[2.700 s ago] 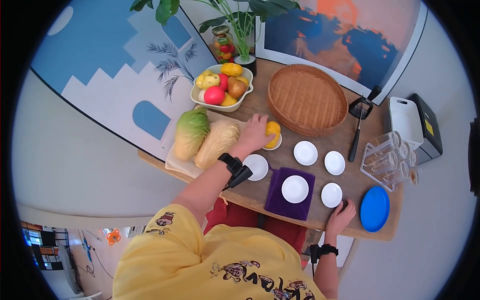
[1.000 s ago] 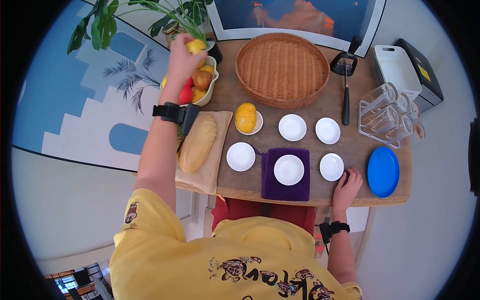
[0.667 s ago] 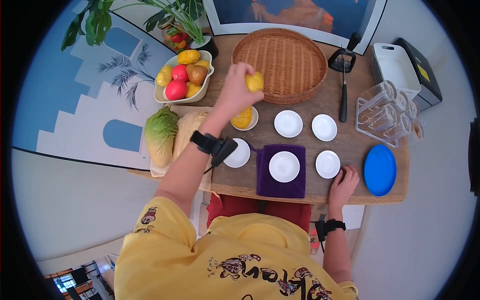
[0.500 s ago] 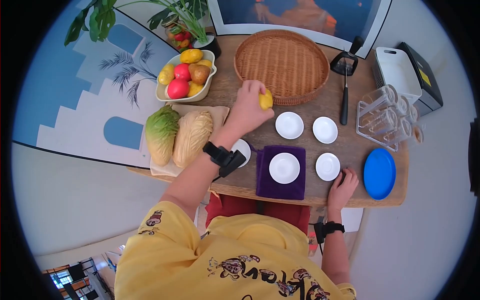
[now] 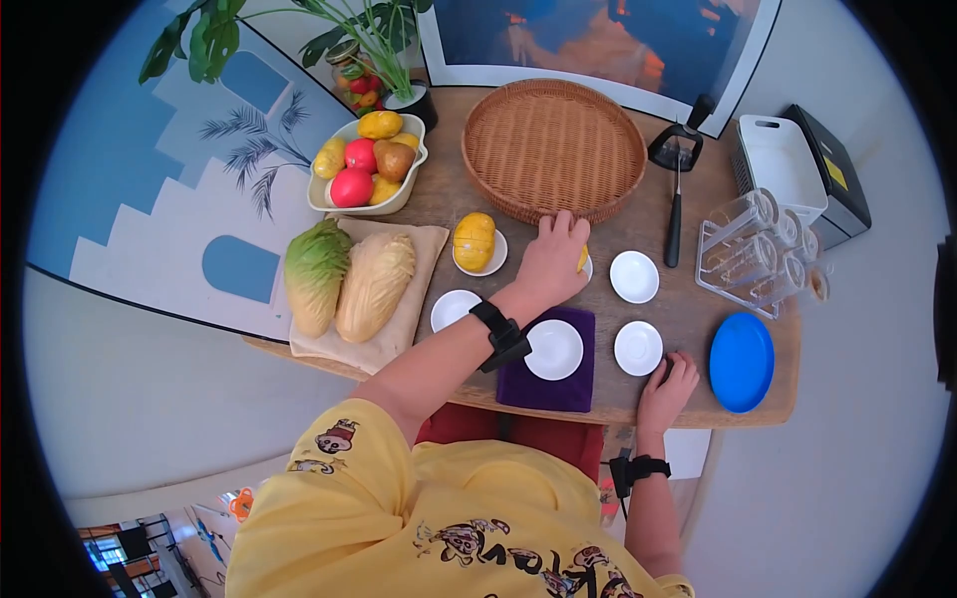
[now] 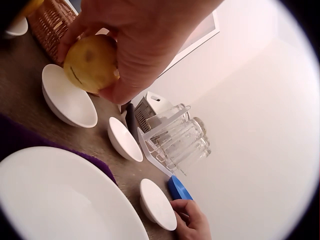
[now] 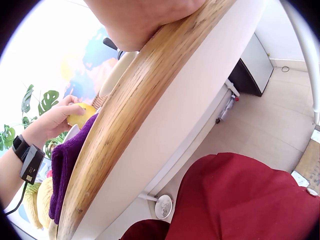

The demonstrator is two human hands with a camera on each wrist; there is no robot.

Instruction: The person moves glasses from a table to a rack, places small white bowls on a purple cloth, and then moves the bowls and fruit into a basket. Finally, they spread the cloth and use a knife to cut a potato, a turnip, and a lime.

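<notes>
My left hand (image 5: 551, 264) grips a yellow fruit (image 5: 583, 259), largely hidden by the hand in the head view. The left wrist view shows that fruit (image 6: 90, 62) pinched between thumb and fingers, over a small white bowl (image 6: 70, 100). To the left, a scored yellow fruit (image 5: 474, 239) lies in another white bowl (image 5: 497, 257). My right hand (image 5: 666, 392) rests at the table's front edge, fingers loosely bent beside a white bowl (image 5: 638, 349). A larger white bowl (image 5: 554, 350) sits on a purple cloth (image 5: 578, 397).
A fruit basket (image 5: 329, 194), two cabbages (image 5: 374, 284) on a cloth and a round wicker tray (image 5: 553, 149) occupy the left and back. A peeler-like black-handled tool (image 5: 674, 229), glasses in a rack (image 5: 738, 289) and a blue plate (image 5: 742, 363) stand right.
My left hand has gone from the first small bowl to the fruit basket, taken a yellow fruit and carried it right to the neighbouring bowl. My right hand has stayed near the table edge.
</notes>
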